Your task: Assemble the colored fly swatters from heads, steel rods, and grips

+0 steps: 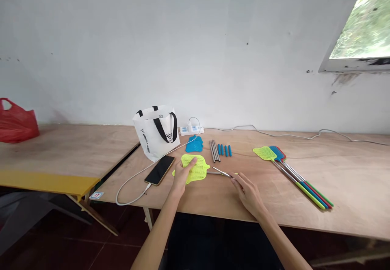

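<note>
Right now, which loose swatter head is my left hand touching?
The yellow-green swatter head, under your left hand beside the phone; the blue swatter heads lie untouched behind it.

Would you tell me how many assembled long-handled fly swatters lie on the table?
3, at the right of the wooden table: yellow-green swatter in front, blue swatter middle, red swatter behind, mostly hidden.

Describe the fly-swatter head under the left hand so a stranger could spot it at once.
On the plywood table, look right of the phone. The fly-swatter head lies under the left hand; unlike the blue heads behind, it is yellow-green.
</note>
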`<state>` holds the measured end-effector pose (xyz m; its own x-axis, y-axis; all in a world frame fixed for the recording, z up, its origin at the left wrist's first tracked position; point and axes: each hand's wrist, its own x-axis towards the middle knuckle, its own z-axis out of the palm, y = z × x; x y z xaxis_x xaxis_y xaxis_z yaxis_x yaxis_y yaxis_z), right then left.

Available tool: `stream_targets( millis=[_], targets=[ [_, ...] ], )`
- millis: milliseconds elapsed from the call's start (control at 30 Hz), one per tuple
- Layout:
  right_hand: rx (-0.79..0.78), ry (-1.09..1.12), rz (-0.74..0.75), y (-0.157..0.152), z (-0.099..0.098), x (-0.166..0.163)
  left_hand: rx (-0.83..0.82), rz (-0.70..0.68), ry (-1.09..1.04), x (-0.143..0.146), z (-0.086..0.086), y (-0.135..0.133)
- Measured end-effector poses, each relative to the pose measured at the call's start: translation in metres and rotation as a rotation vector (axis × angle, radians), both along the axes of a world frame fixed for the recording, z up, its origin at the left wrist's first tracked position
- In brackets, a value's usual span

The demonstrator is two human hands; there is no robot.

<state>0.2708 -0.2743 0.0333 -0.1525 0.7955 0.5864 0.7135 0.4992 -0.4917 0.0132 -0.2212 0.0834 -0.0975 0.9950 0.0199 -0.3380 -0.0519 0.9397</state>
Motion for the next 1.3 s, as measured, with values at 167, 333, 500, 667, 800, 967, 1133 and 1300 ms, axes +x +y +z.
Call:
stream_targets(
  millis=[167,333,500,667,800,967,1133,1300],
  targets=[
    [-0.009,-0.067,0.012,-0.003,0.005,-0.002,-0.021,-0.008,0.043,0.003,0.003,-0.001],
    [0.025,-0.085,-0.012,-0.002,0.004,-0.001,-0.021,-0.021,0.068,0.002,0.004,-0.003],
    [0.036,-0.14,-0.043,-0.001,0.0,-0.001,-0.023,-0.033,0.086,0.0,-0.001,0.0],
    [0.112,-0.249,-0.096,-0.001,-0.006,0.001,0.036,-0.032,0.191,-0.008,0.0,0.001],
    [0.125,-0.275,-0.069,-0.001,-0.007,0.002,0.035,-0.115,0.271,-0.012,0.003,-0.002],
    [0.115,-0.249,-0.004,-0.001,-0.005,0.002,0.033,-0.129,0.338,-0.007,0.005,-0.004],
    [0.131,-0.294,0.031,-0.003,-0.003,0.001,-0.004,-0.183,0.367,-0.003,0.005,-0.007],
    [0.15,-0.327,-0.017,-0.004,-0.003,0.0,0.005,-0.203,0.368,0.004,-0.001,-0.008]
  ],
)
